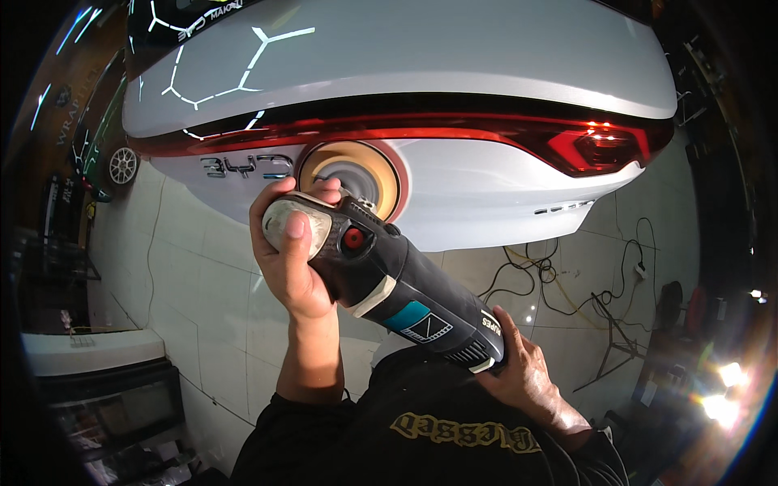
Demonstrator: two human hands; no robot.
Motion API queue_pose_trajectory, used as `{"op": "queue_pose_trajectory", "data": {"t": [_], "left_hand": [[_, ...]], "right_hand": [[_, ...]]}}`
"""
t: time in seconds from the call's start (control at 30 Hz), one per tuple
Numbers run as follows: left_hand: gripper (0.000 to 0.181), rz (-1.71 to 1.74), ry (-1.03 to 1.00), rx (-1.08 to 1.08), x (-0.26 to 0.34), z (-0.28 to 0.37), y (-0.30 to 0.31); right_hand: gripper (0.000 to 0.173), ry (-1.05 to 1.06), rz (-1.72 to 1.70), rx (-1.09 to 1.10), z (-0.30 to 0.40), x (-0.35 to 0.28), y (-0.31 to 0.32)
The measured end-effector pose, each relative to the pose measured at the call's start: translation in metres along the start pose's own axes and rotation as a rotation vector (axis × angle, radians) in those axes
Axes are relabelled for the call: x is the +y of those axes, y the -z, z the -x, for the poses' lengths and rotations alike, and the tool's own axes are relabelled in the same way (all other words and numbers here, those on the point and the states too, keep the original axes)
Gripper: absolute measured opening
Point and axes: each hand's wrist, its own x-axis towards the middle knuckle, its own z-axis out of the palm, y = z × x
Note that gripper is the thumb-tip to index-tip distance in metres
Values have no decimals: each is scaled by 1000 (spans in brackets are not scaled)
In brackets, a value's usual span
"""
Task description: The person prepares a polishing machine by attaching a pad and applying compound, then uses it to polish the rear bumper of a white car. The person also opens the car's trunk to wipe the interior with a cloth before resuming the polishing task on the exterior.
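Observation:
Both my hands hold a black Rupes car polisher (419, 291). My left hand (295, 255) wraps around its head, with the thumb over the pale cover. Around the rear end of the body my right hand (523, 364) is closed. The round polishing pad (389, 173), yellowish with a dark red rim, looks blurred and lies against the silver tailgate panel (462, 182). It sits just right of the chrome BYD letters (246, 167) and below the red light bar (364, 135). The polisher's head hides the pad's lower left part.
Dark cables (541, 273) lie tangled on the tiled floor (225, 304) at the right. Beyond them stand a metal stand (608, 340) and bright work lamps (723, 395). A dark green car (100, 133) is at the far left. A white-topped cabinet (97, 352) stands at lower left.

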Motion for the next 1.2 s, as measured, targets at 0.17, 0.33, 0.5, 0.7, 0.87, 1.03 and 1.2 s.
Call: {"op": "queue_pose_trajectory", "data": {"t": [0.17,0.33,0.5,0.7,0.87,1.03,1.2], "left_hand": [[41,70,19,30,1,-3,4],[41,104,39,53,2,-2,3],[40,114,46,42,3,0,-2],[40,86,43,23,3,5,-17],[42,89,68,-32,0,12,-29],[43,50,14,-53,-9,21,-20],[44,43,-60,-28,-21,30,11]], "right_hand": [[92,-18,13,-20,-4,-8,3],[92,-10,17,-15,-3,-7,4],[92,-9,1,-9,0,-5,7],[92,-24,-11,10,7,2,10],[93,-16,-2,58,15,16,10],[93,-20,24,83,15,21,5],[95,64,115,108,4,25,-12]]}}
